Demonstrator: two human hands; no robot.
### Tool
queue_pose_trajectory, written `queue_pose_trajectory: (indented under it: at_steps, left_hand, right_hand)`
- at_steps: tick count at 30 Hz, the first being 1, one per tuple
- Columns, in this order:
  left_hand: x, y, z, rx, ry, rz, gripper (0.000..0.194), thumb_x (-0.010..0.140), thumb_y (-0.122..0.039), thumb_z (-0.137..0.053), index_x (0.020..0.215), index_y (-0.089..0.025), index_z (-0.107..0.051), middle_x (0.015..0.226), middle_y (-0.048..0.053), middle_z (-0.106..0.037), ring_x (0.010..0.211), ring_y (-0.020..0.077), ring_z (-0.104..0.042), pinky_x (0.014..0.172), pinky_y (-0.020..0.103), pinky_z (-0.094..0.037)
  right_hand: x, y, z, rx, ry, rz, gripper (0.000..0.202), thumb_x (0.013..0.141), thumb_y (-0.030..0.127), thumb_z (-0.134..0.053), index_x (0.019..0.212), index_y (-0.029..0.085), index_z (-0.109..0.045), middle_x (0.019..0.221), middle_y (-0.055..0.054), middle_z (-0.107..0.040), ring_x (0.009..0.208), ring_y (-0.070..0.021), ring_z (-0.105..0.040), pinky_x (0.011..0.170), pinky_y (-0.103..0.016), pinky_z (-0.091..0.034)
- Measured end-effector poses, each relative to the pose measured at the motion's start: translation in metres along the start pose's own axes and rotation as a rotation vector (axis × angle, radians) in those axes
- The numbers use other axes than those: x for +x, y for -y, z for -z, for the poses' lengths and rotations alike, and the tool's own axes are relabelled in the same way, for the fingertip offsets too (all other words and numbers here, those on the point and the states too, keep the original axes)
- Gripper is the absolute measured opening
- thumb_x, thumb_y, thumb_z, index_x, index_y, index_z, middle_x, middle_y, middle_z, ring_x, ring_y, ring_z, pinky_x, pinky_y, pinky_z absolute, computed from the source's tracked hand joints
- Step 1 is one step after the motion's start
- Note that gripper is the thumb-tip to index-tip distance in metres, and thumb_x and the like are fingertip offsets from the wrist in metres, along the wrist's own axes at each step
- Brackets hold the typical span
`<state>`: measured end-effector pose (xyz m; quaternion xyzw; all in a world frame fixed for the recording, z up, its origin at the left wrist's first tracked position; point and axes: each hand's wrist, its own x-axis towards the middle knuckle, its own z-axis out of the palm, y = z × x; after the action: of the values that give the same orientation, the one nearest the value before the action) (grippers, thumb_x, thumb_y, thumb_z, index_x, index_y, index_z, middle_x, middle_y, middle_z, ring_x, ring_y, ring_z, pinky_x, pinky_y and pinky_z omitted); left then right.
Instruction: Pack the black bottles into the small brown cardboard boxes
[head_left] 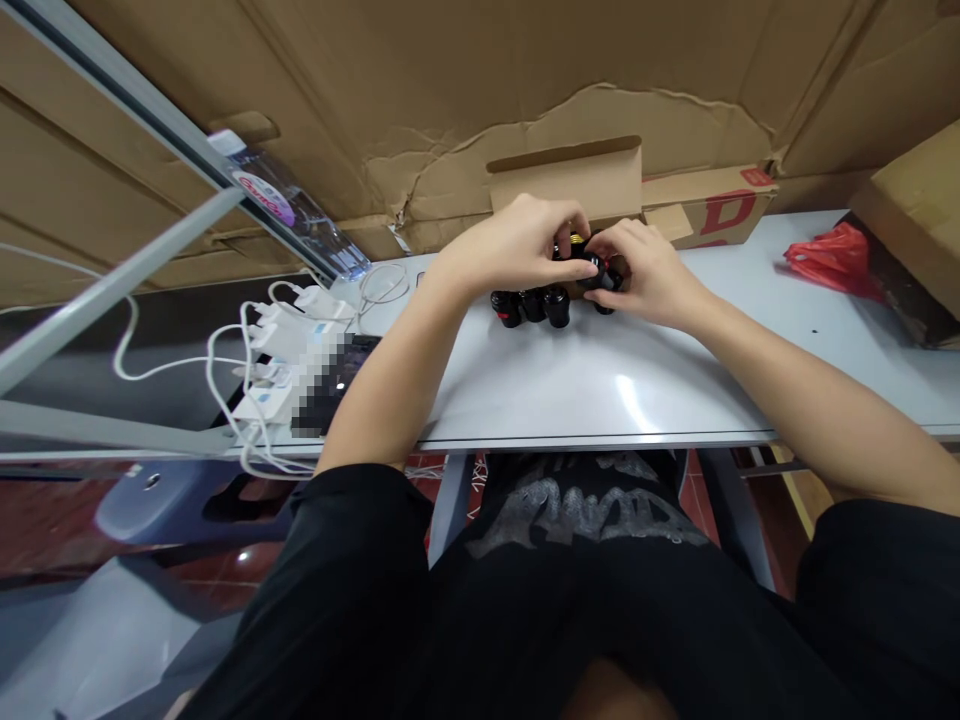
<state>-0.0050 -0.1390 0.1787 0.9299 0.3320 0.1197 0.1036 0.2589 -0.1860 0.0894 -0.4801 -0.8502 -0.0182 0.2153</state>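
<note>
Over the white table, both my hands meet in front of a low cardboard box (pixel 566 180) with its flap raised. My right hand (pixel 649 270) has its fingers and thumb closed around a small glossy black cylinder (pixel 596 268). My left hand (pixel 529 245) is curled, its thumb pressed against the same cylinder and its fingers bent behind it. A black piece with yellow stripes (pixel 576 240) shows between the hands, partly hidden. Several similar black cylinders (pixel 556 307) stand close together on the tabletop just below my left hand; one carries a red mark.
At the left, a white power strip (pixel 289 335) with tangled cables lies beside a dark device (pixel 337 385). A water bottle (pixel 292 210) leans by the metal frame. A red plastic bag (pixel 832 258) and a cardboard box (pixel 911 200) are at right. Cardboard walls the back.
</note>
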Motion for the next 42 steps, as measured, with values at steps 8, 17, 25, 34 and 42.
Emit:
queue_pose_trajectory:
  at_steps: [8,17,25,34,42]
  left_hand:
    - [0.003,0.001,-0.007,-0.053,-0.016,-0.065,0.028,0.101,-0.042,-0.086,0.123,-0.024,-0.087,0.105,0.005,-0.091,0.099,0.0247,-0.084,0.093,0.039,-0.064]
    - [0.002,0.000,-0.016,0.006,0.092,-0.058,0.037,0.092,-0.029,-0.085,0.128,-0.022,-0.081,0.105,0.005,-0.086,0.104,0.0255,-0.081,0.088,0.036,-0.060]
    - [0.010,0.009,-0.032,0.127,0.175,-0.120,0.022,0.099,-0.029,-0.084,0.120,-0.024,-0.086,0.121,0.009,-0.085,0.115,0.0300,-0.082,0.100,0.042,-0.066]
    - [-0.051,0.043,-0.059,0.248,-0.149,0.004,0.093,0.095,-0.056,-0.108,0.176,-0.027,-0.070,0.193,0.027,-0.063,0.181,0.0600,-0.054,0.153,0.086,-0.044]
    - [-0.046,0.080,-0.110,0.138,-0.241,-0.021,0.098,0.107,-0.059,-0.092,0.190,-0.020,-0.060,0.195,0.029,-0.062,0.184,0.0544,-0.056,0.158,0.078,-0.043]
  right_hand:
    - [-0.001,-0.011,-0.020,0.021,-0.102,0.077,0.061,0.121,0.055,-0.078,0.174,0.028,-0.066,0.145,-0.018,-0.082,0.143,-0.0538,-0.071,0.129,-0.078,-0.052]
    - [-0.001,-0.024,-0.021,0.038,-0.064,0.187,0.071,0.118,0.078,-0.084,0.163,0.025,-0.071,0.142,-0.019,-0.081,0.142,-0.0533,-0.071,0.128,-0.081,-0.056]
    - [-0.003,-0.057,-0.001,-0.080,0.062,0.155,0.096,0.108,0.086,-0.091,0.178,0.026,-0.066,0.173,-0.026,-0.071,0.162,-0.0615,-0.059,0.137,-0.082,-0.045]
    - [-0.002,-0.060,-0.009,-0.103,0.057,0.109,0.094,0.113,0.077,-0.087,0.189,0.027,-0.061,0.180,-0.027,-0.070,0.171,-0.0637,-0.054,0.141,-0.084,-0.040]
    - [-0.005,-0.059,-0.004,-0.128,0.049,0.093,0.088,0.120,0.080,-0.072,0.187,0.023,-0.065,0.177,-0.027,-0.073,0.170,-0.0603,-0.058,0.144,-0.081,-0.041]
